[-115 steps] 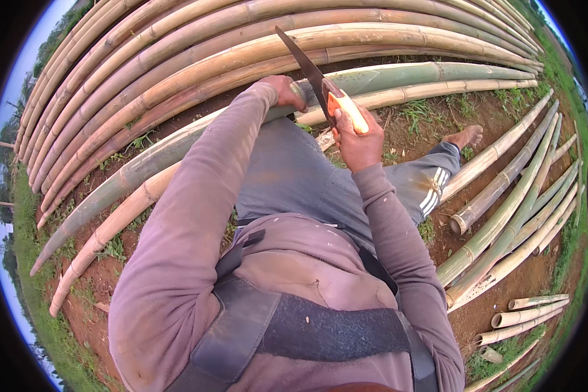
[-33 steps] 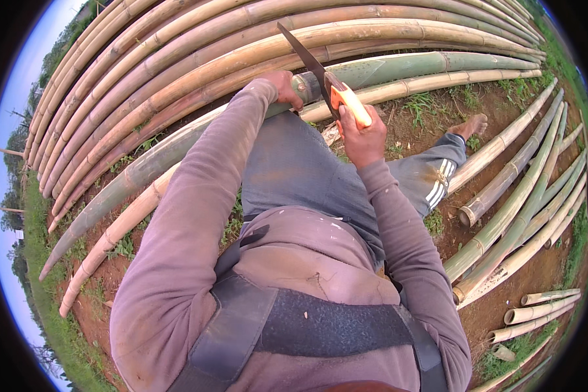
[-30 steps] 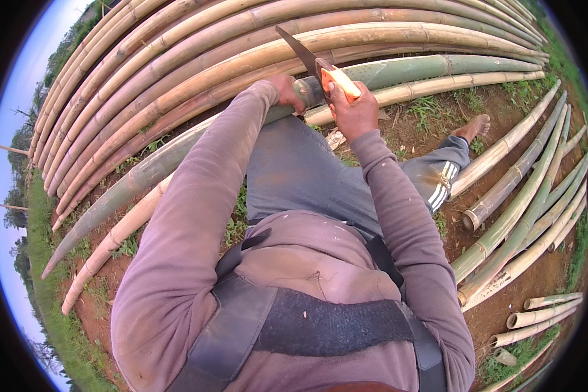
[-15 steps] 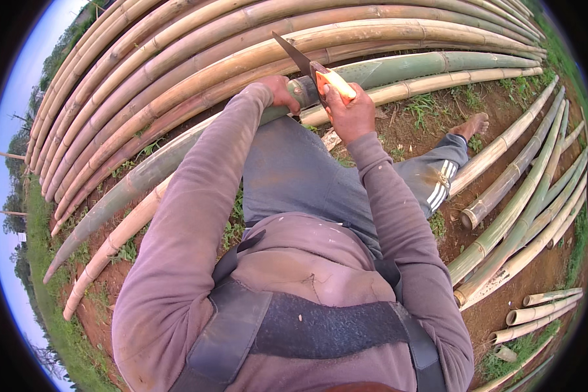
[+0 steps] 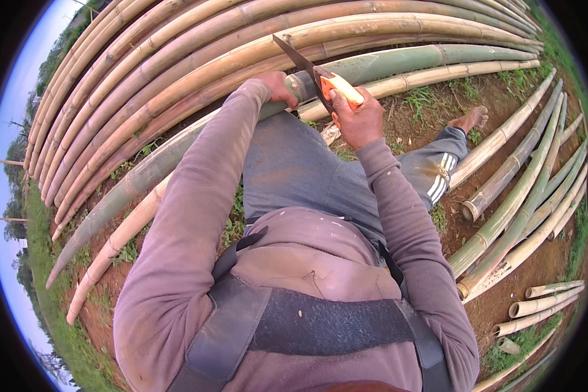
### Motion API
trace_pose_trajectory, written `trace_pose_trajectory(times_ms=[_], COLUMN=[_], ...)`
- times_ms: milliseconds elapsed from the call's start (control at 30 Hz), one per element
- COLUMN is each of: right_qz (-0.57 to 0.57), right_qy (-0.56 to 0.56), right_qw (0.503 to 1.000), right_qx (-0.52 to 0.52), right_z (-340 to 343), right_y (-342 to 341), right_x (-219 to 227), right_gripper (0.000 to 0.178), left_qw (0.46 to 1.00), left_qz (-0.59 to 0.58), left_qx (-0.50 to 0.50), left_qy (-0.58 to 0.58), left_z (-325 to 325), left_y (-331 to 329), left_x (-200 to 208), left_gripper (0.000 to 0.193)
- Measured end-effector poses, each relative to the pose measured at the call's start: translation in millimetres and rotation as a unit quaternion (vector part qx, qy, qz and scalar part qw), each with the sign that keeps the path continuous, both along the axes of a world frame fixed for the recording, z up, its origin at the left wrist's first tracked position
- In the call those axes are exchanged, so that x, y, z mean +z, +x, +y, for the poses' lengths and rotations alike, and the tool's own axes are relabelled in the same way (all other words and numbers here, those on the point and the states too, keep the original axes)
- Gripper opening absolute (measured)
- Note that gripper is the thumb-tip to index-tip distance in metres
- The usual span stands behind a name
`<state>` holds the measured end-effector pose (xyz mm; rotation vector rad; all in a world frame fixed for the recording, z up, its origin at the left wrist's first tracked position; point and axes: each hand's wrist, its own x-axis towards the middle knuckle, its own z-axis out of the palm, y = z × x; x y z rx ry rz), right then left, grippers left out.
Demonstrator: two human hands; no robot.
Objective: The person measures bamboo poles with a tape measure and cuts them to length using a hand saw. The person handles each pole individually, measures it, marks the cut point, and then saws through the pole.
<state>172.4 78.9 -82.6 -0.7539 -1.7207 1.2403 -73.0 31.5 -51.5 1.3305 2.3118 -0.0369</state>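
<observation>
My right hand (image 5: 360,121) is closed round the orange handle of a hand saw (image 5: 298,57). The dark blade slants up and to the left, lying across a thick green bamboo pole (image 5: 398,63) near a darker joint. Just left of the blade, my left hand (image 5: 277,88) grips the same pole, its fingers wrapped over the side. The pole runs from the lower left, passes over my thigh, and goes on to the upper right. How deep the blade sits in the bamboo I cannot tell.
Many long tan bamboo poles (image 5: 235,49) lie side by side beyond the green one. More poles (image 5: 496,173) rest at the right, past my bare foot (image 5: 473,119). Short cut pieces (image 5: 536,307) lie at the lower right on reddish soil with grass tufts.
My right hand and the saw have shifted slightly right and down, toward me. My left hand stays in place on the pole.
</observation>
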Motion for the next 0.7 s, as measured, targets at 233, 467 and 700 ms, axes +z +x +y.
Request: trace_pose_trajectory(times_ms=[233,467,700], right_qz=[-0.066,-0.023,-0.040], right_qy=[-0.049,0.023,-0.069], right_qw=[0.996,0.999,0.996], right_qx=[0.025,0.011,0.041], right_z=[-96,-19,-71], right_y=[178,28,124], right_x=[-14,-15,-22], right_gripper=[0.016,0.022,0.015], left_qw=[0.999,1.000,1.000], left_qz=[-0.035,0.010,0.010], left_qx=[0.009,-0.002,0.004], left_qy=[-0.013,0.016,0.008], left_z=[-21,-2,-20], left_y=[-24,-10,-15], left_x=[-10,-8,-7], left_gripper=[0.060,0.058,0.062])
